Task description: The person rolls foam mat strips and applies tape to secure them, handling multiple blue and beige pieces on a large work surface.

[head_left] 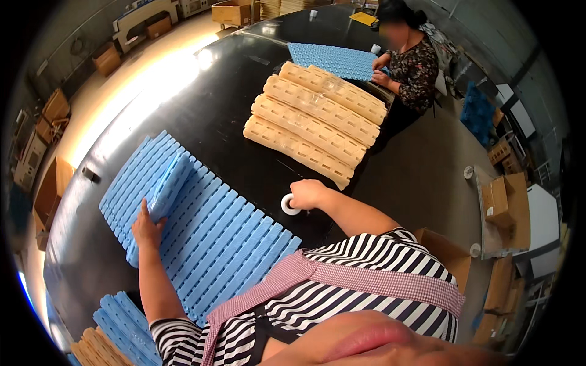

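Note:
A blue slatted plastic mat (pixel 210 238) lies on the black table in front of me, with a rolled-up part (pixel 170 186) standing across it. My left hand (pixel 148 230) grips the near end of that rolled part, its index finger stretched along the side. To the right of the mat, my right hand (pixel 308 194) is closed on a roll of white tape (pixel 290 205), just above or on the table; which one I cannot tell. Several cream slatted rolls (pixel 317 116) lie side by side beyond my right hand.
Across the black table (pixel 201 131), a person (pixel 412 67) handles another blue mat (pixel 329 59). A small dark cylinder (pixel 90 175) sits by the left edge. More blue rolls (pixel 125 323) and cream rolls (pixel 97 348) are at lower left. Cardboard boxes (pixel 506 207) stand at right.

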`<state>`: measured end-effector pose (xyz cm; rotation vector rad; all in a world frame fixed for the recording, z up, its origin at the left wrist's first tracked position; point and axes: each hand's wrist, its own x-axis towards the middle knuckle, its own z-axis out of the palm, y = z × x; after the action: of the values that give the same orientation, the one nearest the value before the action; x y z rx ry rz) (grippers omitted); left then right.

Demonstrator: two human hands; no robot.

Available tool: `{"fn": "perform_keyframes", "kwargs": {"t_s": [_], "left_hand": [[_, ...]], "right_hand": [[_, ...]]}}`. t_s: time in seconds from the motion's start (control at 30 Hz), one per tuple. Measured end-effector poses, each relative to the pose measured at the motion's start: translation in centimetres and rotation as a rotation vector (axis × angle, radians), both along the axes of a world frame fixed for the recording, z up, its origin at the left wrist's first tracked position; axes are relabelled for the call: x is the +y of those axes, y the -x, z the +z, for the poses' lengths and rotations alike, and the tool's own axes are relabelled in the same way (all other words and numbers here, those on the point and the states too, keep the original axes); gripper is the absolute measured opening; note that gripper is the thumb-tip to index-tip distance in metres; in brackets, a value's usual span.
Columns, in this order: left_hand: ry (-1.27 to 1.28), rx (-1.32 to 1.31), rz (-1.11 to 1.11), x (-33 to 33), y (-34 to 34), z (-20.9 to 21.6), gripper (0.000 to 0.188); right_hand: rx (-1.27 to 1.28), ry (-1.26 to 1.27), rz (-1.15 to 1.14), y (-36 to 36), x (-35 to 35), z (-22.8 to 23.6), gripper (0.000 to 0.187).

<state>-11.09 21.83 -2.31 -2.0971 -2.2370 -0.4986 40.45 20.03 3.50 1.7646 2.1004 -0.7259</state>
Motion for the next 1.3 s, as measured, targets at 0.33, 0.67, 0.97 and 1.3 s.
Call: {"fn": "perform_keyframes", "kwargs": {"t_s": [0.33,0.67,0.97,1.3], "left_hand": [[-0.028,-0.587,0.357,-16.9,-3.4,4.9,0.082],[-0.286,-1.352,0.417,-29.3,-2.2,9.2,0.099],[0.056,-0.082,0.840,-41.9,6.4,19.0,0.085],[0.270,0.534,1.243,-43.0,8.0,10.8,0.057]], "right_hand": [[0.460,-0.505,-0.126,0.8,-2.2,-2.7,0.041],[0.772,-0.228,0.402,7.8,-7.3,-0.5,0.038],[0.764,-0.188,0.404,5.9,-7.3,-1.1,0.041],[0.798,-0.124,0.542,6.1,-8.9,-4.1,0.040]]}}
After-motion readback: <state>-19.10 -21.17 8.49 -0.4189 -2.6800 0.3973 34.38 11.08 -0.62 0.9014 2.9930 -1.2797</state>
